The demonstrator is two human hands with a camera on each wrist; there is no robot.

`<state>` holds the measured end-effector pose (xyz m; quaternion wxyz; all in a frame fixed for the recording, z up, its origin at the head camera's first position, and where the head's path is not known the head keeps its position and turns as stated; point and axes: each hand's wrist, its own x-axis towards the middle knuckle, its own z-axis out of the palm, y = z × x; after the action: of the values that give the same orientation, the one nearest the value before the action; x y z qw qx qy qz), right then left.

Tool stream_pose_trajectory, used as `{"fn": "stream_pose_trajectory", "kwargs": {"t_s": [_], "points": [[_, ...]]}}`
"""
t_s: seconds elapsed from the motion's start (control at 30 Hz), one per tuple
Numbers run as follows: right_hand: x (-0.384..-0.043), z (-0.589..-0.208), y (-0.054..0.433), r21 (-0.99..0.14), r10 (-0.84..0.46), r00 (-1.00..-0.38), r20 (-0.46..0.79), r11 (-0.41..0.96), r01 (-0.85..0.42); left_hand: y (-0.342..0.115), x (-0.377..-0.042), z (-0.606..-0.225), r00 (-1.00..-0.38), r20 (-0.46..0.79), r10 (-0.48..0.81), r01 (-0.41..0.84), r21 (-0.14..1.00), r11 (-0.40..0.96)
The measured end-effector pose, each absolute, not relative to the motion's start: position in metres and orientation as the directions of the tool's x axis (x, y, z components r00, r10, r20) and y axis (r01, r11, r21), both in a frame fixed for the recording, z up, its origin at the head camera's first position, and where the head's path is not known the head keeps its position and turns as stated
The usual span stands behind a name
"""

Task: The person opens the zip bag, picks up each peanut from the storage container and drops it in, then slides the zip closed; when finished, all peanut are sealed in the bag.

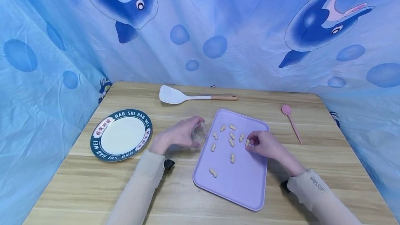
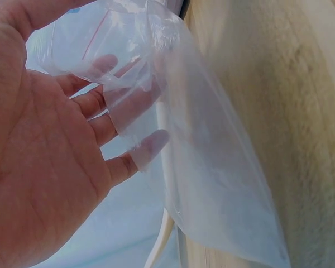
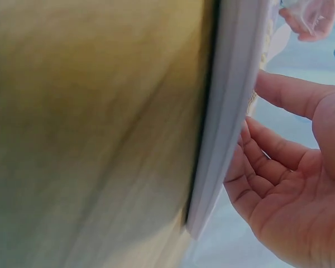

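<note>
My left hand [image 1: 182, 134] holds a clear plastic bag [image 2: 212, 167] beside the tray's left edge. Its fingers, somewhat bent, show through the film in the left wrist view, and a thin red line marks the bag. Several unshelled peanuts [image 1: 232, 158] lie scattered on a purple tray [image 1: 243, 183]. Over the tray's right side, my right hand [image 1: 264, 144] pinches one peanut [image 1: 248, 142] between thumb and fingers. The tray's raised rim [image 3: 229, 111] partly hides those fingertips in the right wrist view.
On the left lies a white plate [image 1: 122, 135] with a dark green lettered rim. A white spatula [image 1: 173, 95] with a wooden handle lies at the back. A pink spoon [image 1: 290, 121] is at the right. A blue dolphin-print curtain [image 1: 200, 27] hangs behind the wooden table [image 1: 84, 190].
</note>
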<state>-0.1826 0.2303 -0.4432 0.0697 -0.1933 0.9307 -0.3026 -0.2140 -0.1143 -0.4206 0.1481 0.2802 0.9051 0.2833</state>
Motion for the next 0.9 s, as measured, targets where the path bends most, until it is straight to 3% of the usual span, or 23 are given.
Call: {"fn": "stream_pose_trajectory", "kwargs": {"t_s": [0.2, 0.53, 0.9], "points": [[-0.188, -0.435, 0.225, -0.636, -0.422, -0.907, 0.006, 0.698, -0.329, -0.114, -0.214, -0.422, -0.796, -0.103, 0.597, 0.428, 0.601, 0.675], [-0.197, -0.414, 0.195, -0.592, -0.447, -0.890, 0.093, 0.693, -0.410, -0.114, -0.212, -0.420, -0.795, -0.107, 0.597, 0.430, 0.595, 0.679], [-0.208, -0.400, 0.150, -0.652, -0.508, -0.857, 0.085, 0.623, -0.433, -0.113, -0.213, -0.421, -0.789, -0.096, 0.607, 0.447, 0.587, 0.674]]}}
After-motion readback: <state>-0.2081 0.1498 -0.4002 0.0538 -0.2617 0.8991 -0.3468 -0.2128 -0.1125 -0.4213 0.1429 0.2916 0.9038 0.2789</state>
